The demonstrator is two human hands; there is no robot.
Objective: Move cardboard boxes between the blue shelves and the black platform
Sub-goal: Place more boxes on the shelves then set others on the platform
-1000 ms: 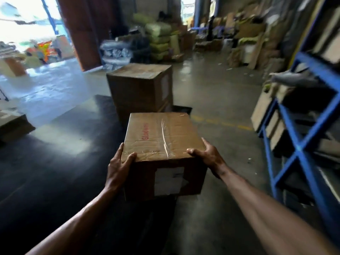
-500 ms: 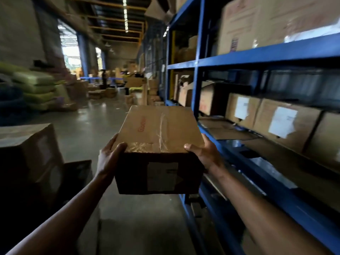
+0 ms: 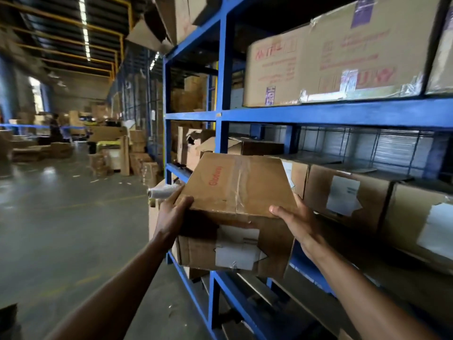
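I carry a taped cardboard box (image 3: 240, 190) with red lettering and a white label, held in the air in front of the blue shelves (image 3: 318, 114). My left hand (image 3: 171, 213) grips its left side with the thumb over the top edge. On the other side my right hand (image 3: 296, 219) grips it the same way, thumb on top. The box is tilted and its far end points toward the middle shelf level. The black platform is out of view.
Labelled boxes (image 3: 343, 197) line the middle shelf to the right; larger cartons (image 3: 331, 57) fill the level above. A roll of stretch film (image 3: 163, 191) pokes out left of the box. The concrete aisle (image 3: 61, 217) runs left, with stacked cartons (image 3: 137, 153) and a person (image 3: 55, 128) far off.
I turned from the black platform to the blue shelves, carrying the box with both hands. The box now sits higher and closer to the middle shelf.
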